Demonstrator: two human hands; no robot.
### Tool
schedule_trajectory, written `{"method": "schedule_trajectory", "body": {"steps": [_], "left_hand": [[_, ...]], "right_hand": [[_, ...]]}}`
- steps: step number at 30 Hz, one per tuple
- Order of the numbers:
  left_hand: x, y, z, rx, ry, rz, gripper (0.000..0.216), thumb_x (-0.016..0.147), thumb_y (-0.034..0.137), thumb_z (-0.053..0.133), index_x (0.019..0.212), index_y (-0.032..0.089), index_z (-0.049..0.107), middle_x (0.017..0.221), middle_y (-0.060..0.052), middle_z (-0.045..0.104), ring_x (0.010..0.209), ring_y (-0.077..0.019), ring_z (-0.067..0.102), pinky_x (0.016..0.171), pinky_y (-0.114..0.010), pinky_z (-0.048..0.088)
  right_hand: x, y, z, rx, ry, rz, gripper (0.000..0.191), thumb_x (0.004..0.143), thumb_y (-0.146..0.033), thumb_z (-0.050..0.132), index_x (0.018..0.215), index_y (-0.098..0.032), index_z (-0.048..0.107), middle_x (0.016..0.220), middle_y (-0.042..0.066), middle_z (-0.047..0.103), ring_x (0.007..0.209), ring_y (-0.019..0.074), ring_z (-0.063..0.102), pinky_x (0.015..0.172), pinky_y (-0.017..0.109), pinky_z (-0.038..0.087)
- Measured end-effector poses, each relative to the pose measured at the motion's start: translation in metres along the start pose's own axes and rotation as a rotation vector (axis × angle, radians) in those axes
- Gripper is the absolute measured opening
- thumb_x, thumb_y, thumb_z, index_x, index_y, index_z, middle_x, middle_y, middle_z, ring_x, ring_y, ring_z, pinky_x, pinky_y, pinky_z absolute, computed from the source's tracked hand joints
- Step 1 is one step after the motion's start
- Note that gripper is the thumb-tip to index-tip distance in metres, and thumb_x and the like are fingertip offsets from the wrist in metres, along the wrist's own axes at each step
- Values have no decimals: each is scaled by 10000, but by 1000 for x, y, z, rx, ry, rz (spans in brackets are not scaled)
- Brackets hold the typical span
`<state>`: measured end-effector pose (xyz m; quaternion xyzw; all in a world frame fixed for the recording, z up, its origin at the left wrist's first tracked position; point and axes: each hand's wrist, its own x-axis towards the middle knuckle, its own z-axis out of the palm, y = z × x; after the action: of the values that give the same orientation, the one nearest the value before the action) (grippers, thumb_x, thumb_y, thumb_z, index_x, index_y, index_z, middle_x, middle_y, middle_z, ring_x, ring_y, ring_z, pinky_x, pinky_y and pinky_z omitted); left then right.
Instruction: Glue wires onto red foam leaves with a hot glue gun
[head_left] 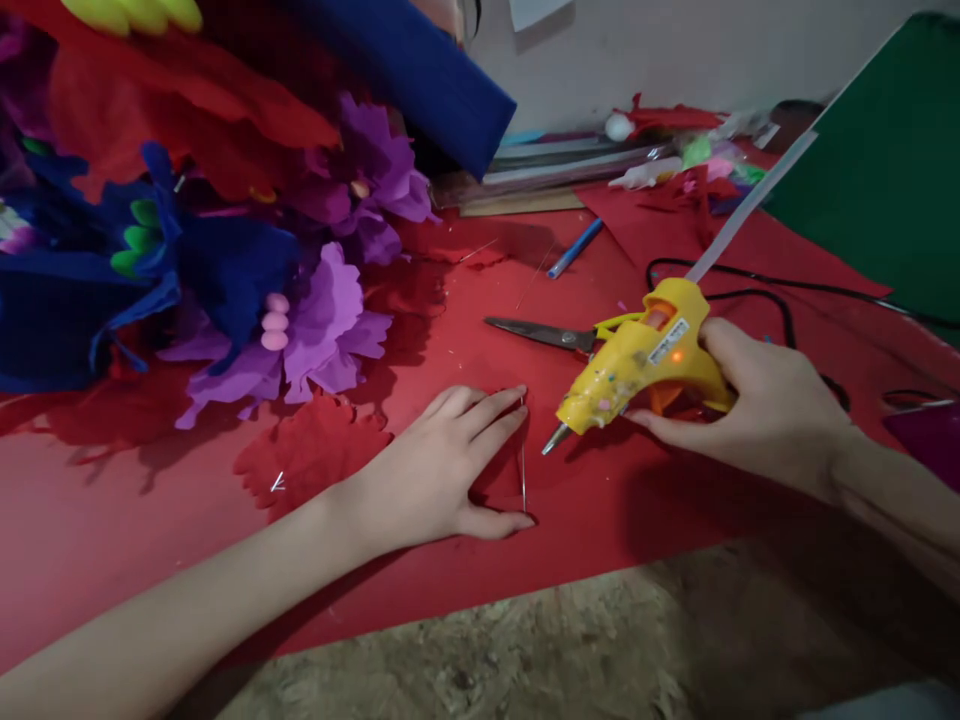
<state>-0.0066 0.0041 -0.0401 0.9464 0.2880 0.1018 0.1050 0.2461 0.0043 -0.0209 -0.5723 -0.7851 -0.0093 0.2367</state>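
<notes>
My right hand [772, 400] is wrapped round the handle of a yellow hot glue gun [637, 360], its metal nozzle tilted down to the left. A lit orange light shows on its side, and a long translucent glue stick [750, 205] sticks out of the back. My left hand [442, 460] lies flat with fingers and thumb spread. Its fingertips and thumb touch opposite ends of a thin straight wire [523, 460] on the red surface, left of the nozzle. A ruffled red petal [315, 450] lies beside the left wrist. Dark-bladed scissors [540, 332] lie partly behind the glue gun.
Purple flowers [330, 330], blue flowers [225, 270] and red petals [195, 120] crowd the left side. A blue pen [575, 248] lies farther back. A black cable [787, 275] runs at the right, near a green sheet [870, 170]. Scraps and packets [697, 165] line the wall.
</notes>
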Motion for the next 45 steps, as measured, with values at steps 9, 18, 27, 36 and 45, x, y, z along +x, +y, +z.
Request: {"method": "schedule_trajectory", "body": {"steps": [9, 18, 27, 36, 45], "left_hand": [[0, -2, 5, 16, 61, 41, 787, 682, 616, 555, 1167, -2, 505, 1256, -183, 491, 978, -282, 468, 879, -412, 407], [-1, -2, 6, 17, 72, 36, 805, 691, 634, 528, 1178, -5, 476, 1261, -181, 487, 1013, -279, 461, 892, -404, 397], [-2, -3, 7, 27, 66, 34, 788, 689, 642, 521, 1168, 18, 488, 1259, -178, 488, 1029, -286, 464, 894, -411, 390], [-1, -2, 6, 27, 33, 20, 774, 706, 633, 509, 1184, 25, 473, 1274, -178, 472, 1049, -292, 452, 900, -411, 378], [-1, 0, 5, -37, 66, -12, 891, 667, 589, 592, 1265, -20, 335, 1174, -183, 518, 1007, -265, 463, 904, -362, 373]], "right_hand": [[-8, 9, 7, -300, 91, -439, 322, 845, -487, 270, 719, -196, 321, 496, -44, 354, 368, 79, 321, 319, 190, 234], [-9, 8, 11, -395, 69, -518, 347, 878, -481, 178, 737, -190, 305, 537, -38, 310, 402, 89, 307, 345, 208, 225], [-8, 4, 8, -372, 44, -494, 320, 882, -467, 178, 725, -201, 263, 570, -42, 249, 414, 83, 263, 352, 198, 207], [-8, 6, 11, -314, 41, -485, 196, 821, -353, 306, 708, -209, 235, 565, -36, 245, 422, 90, 240, 371, 206, 167], [-6, 3, 9, -306, 31, -357, 237, 788, -385, 297, 685, -210, 177, 566, -38, 208, 429, 80, 198, 377, 206, 145]]}}
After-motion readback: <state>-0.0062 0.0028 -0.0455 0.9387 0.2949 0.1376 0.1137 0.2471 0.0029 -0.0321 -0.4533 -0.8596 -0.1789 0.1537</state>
